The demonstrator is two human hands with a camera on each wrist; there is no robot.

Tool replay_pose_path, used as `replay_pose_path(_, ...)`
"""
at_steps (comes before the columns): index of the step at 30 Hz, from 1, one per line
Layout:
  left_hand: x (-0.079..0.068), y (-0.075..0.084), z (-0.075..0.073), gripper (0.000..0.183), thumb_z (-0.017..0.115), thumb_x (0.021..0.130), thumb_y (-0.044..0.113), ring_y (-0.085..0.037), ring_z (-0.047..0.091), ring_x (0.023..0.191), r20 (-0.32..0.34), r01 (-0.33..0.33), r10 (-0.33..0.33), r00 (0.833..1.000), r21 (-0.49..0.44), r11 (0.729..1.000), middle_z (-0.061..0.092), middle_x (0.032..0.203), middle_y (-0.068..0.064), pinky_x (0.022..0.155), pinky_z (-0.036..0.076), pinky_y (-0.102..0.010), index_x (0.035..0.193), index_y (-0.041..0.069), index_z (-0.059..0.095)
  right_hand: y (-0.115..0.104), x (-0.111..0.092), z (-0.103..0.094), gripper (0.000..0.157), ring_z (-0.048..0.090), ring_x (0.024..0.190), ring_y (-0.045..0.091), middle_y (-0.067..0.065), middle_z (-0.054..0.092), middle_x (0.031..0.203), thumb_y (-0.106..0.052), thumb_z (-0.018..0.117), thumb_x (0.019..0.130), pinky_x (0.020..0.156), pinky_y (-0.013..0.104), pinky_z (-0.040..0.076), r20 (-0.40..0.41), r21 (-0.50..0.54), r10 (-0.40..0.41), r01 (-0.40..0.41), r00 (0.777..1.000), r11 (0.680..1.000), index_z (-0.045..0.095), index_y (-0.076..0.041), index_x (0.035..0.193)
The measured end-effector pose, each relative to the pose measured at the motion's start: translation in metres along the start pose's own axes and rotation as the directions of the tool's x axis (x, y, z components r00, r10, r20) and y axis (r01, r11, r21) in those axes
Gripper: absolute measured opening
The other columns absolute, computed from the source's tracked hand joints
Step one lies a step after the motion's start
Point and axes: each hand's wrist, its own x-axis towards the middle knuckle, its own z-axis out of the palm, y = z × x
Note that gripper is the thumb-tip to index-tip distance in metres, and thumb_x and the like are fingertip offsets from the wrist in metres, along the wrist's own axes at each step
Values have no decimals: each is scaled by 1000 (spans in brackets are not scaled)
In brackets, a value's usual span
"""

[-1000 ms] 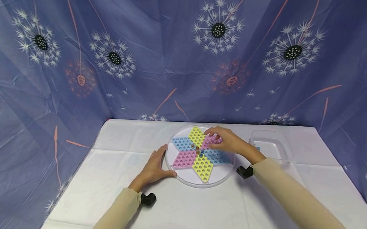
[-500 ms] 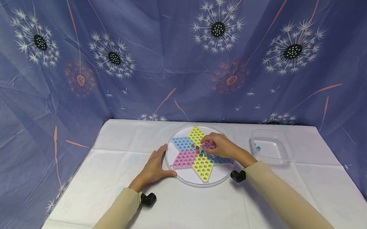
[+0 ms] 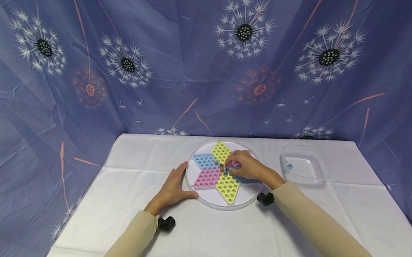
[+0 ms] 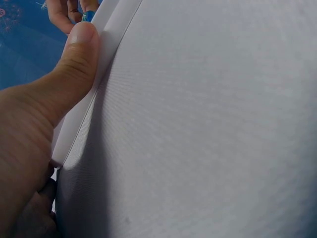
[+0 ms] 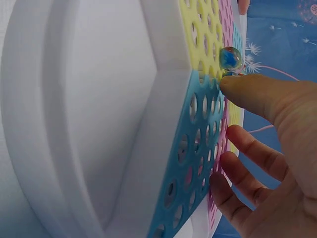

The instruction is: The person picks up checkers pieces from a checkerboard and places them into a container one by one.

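A round Chinese checkers board [image 3: 204, 200] with a yellow, blue and pink star lies on the table. Against its left rim my left hand [image 3: 172, 186] rests, fingers fairly straight and thumb along the near rim. My right hand [image 3: 247, 165] is over the star's centre, thumb and fingertips down at the holes. Beside the right thumb sits a blue marble [image 5: 230, 58]; whether thumb and index finger pinch another is hidden. Several marbles cluster at the centre, among them an orange-brown marble [image 3: 216, 164]. The left thumb [image 4: 81, 49] touches the white rim.
To the right of the board stands a clear plastic box [image 3: 304, 176] with a blue marble [image 3: 290, 166] near its left wall. White cloth [image 3: 216, 240] covers the table. A dandelion-print curtain [image 3: 189, 63] hangs behind.
My right hand has moved down and left over the board, to the star's centre, its fingers drawing closer together. My left hand stays at the rim.
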Motion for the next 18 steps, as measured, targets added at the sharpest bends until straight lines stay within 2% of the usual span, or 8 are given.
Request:
replay_pose_path(6, 0, 0, 0, 129, 95, 68, 47, -31, 17, 157, 4, 7, -7, 1000, 1, 1000, 23, 169, -14, 129, 8, -45, 164, 6, 19, -1, -1, 2, 18, 55, 121, 31, 5, 67, 118, -13, 80, 89, 110, 57, 37, -4, -21, -3, 3, 1000, 1000, 79, -15, 107)
replay_pose_path(11, 0, 1, 0, 128, 95, 69, 45, -34, 18, 156, -5, -4, 4, 1000, -1, 1000, 24, 168, -16, 129, 10, -49, 164, 4, 21, -2, -2, 3, 17, 54, 122, 31, 6, 66, 119, -14, 80, 90, 109, 56, 39, -8, -31, -5, 5, 1000, 1000, 79, -16, 107)
replay_pose_path(18, -1, 1, 0, 128, 95, 68, 46, -34, 19, 156, -2, -9, 9, 1000, -5, 1000, 25, 168, -17, 129, 10, -49, 163, 3, 21, -2, -2, 3, 16, 54, 123, 31, 6, 66, 120, -14, 79, 91, 109, 55, 39, -4, -29, 2, -2, 1000, 1000, 79, -16, 107)
